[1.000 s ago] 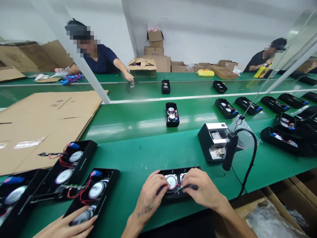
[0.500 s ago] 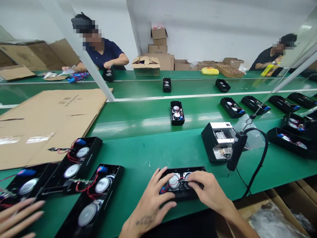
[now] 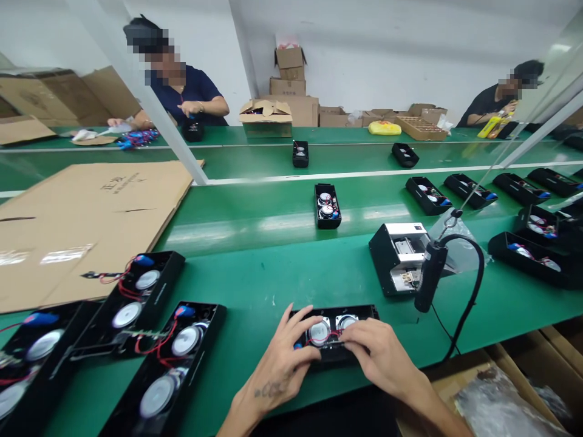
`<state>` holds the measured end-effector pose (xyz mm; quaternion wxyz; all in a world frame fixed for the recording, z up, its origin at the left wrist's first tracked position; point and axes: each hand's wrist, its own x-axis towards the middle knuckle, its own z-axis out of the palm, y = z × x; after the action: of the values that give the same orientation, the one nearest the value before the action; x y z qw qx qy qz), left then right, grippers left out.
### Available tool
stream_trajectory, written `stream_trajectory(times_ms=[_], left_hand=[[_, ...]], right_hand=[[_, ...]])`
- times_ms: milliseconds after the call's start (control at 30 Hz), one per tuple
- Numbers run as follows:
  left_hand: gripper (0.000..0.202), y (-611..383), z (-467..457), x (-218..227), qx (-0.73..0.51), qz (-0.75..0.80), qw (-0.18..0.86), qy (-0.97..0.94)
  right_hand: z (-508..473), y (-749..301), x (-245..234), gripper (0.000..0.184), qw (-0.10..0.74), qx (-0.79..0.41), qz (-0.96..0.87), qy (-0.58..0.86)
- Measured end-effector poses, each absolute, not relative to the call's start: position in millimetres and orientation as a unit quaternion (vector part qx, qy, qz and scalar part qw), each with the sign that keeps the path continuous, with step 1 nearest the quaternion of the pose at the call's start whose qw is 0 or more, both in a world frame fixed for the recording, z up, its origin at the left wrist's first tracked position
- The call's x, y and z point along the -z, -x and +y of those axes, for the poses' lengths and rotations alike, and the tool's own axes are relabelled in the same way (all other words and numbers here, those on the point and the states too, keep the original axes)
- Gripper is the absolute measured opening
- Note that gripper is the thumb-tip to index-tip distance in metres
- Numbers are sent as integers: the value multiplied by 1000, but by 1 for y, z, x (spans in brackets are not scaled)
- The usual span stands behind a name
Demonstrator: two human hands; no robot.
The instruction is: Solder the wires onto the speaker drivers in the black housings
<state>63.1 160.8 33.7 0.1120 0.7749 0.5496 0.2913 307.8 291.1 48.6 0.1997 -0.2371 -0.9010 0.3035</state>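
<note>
We had the open black speaker case (image 3: 334,358) squared on the green table (image 3: 255,285) right in front of us, apparently so both hands could reach inside. Our left hand (image 3: 280,364) lay spread over its left end, seemingly steadying it, not clenched. Our right hand (image 3: 380,355) curled over the red wire (image 3: 330,335) beside the round speakers (image 3: 319,332); we could not tell whether it pinched the wire. More cases (image 3: 164,364) lay open to the left.
</note>
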Motion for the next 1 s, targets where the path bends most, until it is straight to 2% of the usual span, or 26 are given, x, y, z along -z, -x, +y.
stream_trajectory(times_ms=[100,233,333,433,567,700,867,1000], left_hand=[[35,-65,162,-40,-273,540,125,-786],[36,-72,172,-34,-253,557,80,-787],[37,-75,176,-25,-252,602,36,-757],[41,-76,172,-24,-238,626,41,-742],[48,-75,162,-34,-207,617,96,-753],[50,-77,157,-31,-176,610,119,-764],[36,-80,161,-5,-149,606,109,-774],[29,-79,164,3,-156,591,106,-784]], right_hand=[[294,-308,-50,19,221,-341,-878,251],[294,-309,-55,19,224,-379,-880,179],[291,-309,-54,23,197,-348,-905,146],[286,-304,-50,27,178,-284,-924,184],[279,-291,-48,30,68,-228,-948,213],[277,-279,-53,29,-50,-225,-950,212],[292,-280,-61,36,-92,-297,-927,209],[293,-288,-59,40,-77,-326,-921,198]])
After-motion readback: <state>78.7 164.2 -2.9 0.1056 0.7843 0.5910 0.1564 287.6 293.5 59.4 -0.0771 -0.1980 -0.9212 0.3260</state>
